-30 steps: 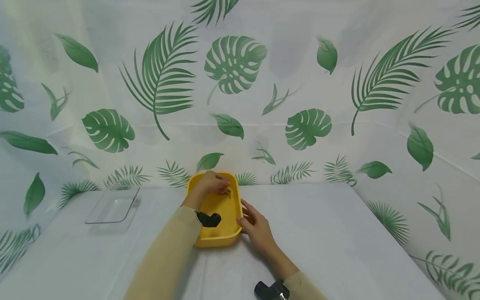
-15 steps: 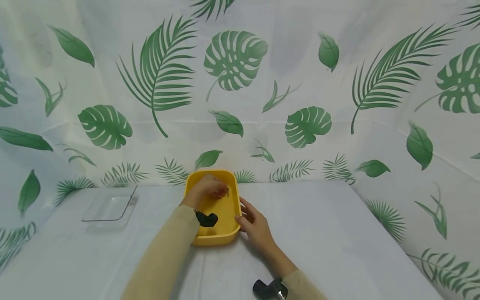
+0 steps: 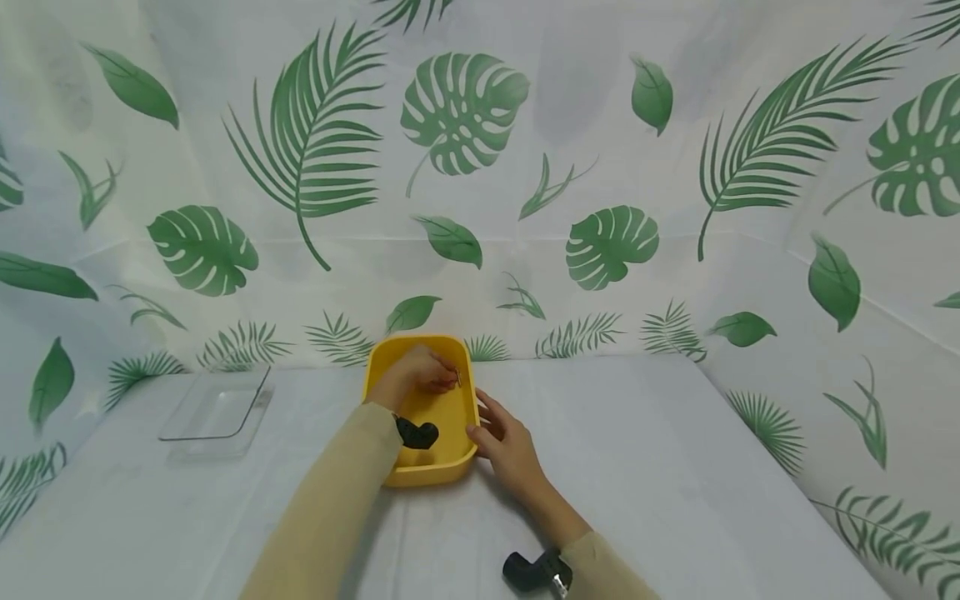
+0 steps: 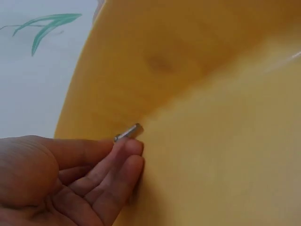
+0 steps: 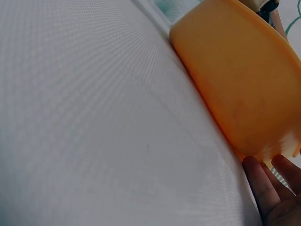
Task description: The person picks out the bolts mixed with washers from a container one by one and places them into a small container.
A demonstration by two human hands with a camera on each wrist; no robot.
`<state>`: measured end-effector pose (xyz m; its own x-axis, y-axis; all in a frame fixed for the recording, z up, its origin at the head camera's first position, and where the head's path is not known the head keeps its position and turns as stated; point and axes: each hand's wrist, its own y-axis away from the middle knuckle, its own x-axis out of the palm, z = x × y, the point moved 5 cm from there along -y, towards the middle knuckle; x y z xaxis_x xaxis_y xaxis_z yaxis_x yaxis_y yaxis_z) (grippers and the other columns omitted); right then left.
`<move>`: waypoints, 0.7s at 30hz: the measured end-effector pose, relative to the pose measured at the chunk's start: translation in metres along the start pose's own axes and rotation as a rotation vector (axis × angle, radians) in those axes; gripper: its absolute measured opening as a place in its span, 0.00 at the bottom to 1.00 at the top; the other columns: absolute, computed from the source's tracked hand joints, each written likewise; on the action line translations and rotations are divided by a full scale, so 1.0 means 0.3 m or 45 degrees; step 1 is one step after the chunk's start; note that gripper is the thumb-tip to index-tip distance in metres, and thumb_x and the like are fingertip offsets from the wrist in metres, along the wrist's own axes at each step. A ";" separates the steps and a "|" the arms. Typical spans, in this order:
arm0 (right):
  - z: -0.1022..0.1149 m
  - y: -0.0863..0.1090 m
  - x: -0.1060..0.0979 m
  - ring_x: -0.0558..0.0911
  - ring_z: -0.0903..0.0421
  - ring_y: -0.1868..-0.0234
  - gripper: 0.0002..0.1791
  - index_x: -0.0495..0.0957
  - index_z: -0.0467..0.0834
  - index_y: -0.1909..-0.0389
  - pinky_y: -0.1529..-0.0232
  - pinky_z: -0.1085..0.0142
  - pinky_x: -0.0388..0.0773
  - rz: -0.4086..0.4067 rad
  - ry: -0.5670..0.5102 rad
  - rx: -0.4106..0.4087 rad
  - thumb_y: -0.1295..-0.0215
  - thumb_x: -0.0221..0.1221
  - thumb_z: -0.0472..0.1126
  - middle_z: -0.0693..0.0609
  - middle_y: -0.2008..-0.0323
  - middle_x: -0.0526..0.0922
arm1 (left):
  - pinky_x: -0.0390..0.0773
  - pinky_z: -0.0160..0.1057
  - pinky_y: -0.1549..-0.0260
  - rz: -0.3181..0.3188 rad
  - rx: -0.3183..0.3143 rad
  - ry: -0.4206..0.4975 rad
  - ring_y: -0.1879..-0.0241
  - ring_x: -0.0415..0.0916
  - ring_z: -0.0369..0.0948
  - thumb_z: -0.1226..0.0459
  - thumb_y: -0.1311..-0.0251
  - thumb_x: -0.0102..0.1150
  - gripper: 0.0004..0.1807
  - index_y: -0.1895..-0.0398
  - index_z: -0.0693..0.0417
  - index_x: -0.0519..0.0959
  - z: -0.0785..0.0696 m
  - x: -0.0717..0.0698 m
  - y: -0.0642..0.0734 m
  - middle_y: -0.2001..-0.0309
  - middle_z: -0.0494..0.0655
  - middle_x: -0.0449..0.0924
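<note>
Inside the yellow plastic tray (image 3: 429, 477), near its far right wall, my left hand (image 3: 417, 372) pinches a small silvery metal pin (image 4: 128, 133) between thumb and fingertips. The left wrist view shows the pin poking out beyond the fingers, close to the yellow wall; its exact kind is too blurred to tell. My right hand (image 3: 513, 454) touches the tray's right side from outside, its fingertips against the wall and its thumb by the rim. In the right wrist view, the fingers (image 5: 261, 184) look fairly straight at the tray's lower edge.
A clear, shallow rectangular container (image 3: 217, 408) stands at the left on the white-covered table (image 3: 645, 475). Behind rises a white curtain (image 3: 517, 125) printed with green leaves. Black wrist cameras sit on both forearms, the left one (image 3: 417, 433) hanging over the tray.
My left hand now has the small metal pin between its fingertips; earlier the pin showed beside the fingers. The right hand has stayed at the tray's side. The head view has shifted slightly.
</note>
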<state>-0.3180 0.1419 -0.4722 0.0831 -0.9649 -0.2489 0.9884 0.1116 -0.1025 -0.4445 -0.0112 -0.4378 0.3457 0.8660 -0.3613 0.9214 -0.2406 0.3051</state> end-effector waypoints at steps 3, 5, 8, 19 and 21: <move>-0.018 -0.008 -0.001 0.81 0.43 0.36 0.32 0.64 0.56 0.24 0.53 0.61 0.87 0.003 -0.011 -0.005 0.29 0.58 0.43 0.41 0.31 0.75 | 0.87 0.38 0.54 -0.017 -0.004 0.037 0.68 0.84 0.44 0.72 0.32 0.58 0.10 0.52 0.70 0.83 0.002 0.006 -0.001 0.64 0.56 0.86; -0.021 -0.010 -0.002 0.81 0.43 0.36 0.32 0.64 0.56 0.25 0.53 0.61 0.87 0.008 -0.018 -0.007 0.29 0.59 0.44 0.42 0.31 0.75 | 0.87 0.39 0.52 -0.048 -0.001 0.036 0.66 0.85 0.44 0.71 0.33 0.60 0.10 0.52 0.69 0.84 0.004 0.010 -0.001 0.62 0.56 0.87; -0.020 -0.010 -0.001 0.81 0.43 0.37 0.32 0.64 0.56 0.25 0.53 0.60 0.87 0.015 -0.021 -0.008 0.29 0.58 0.44 0.41 0.31 0.75 | 0.85 0.40 0.48 -0.095 0.001 0.025 0.63 0.87 0.46 0.70 0.35 0.63 0.10 0.52 0.66 0.85 0.008 0.014 0.002 0.59 0.57 0.88; -0.019 -0.011 0.000 0.81 0.43 0.36 0.33 0.64 0.55 0.24 0.52 0.60 0.87 0.009 -0.026 -0.003 0.28 0.58 0.44 0.41 0.31 0.75 | 0.86 0.41 0.54 -0.129 0.052 0.100 0.58 0.89 0.51 0.73 0.36 0.63 0.11 0.53 0.70 0.84 0.012 0.026 -0.007 0.56 0.63 0.88; -0.019 -0.010 0.000 0.81 0.44 0.37 0.33 0.64 0.56 0.24 0.52 0.60 0.87 0.010 -0.024 -0.004 0.29 0.58 0.44 0.42 0.31 0.75 | 0.87 0.40 0.55 -0.134 0.061 0.098 0.59 0.89 0.51 0.73 0.36 0.63 0.10 0.53 0.70 0.84 0.012 0.030 -0.010 0.57 0.62 0.87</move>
<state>-0.3217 0.1430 -0.4774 0.0929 -0.9683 -0.2318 0.9874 0.1196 -0.1037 -0.4435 -0.0044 -0.4451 0.2338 0.9181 -0.3200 0.9600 -0.1657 0.2258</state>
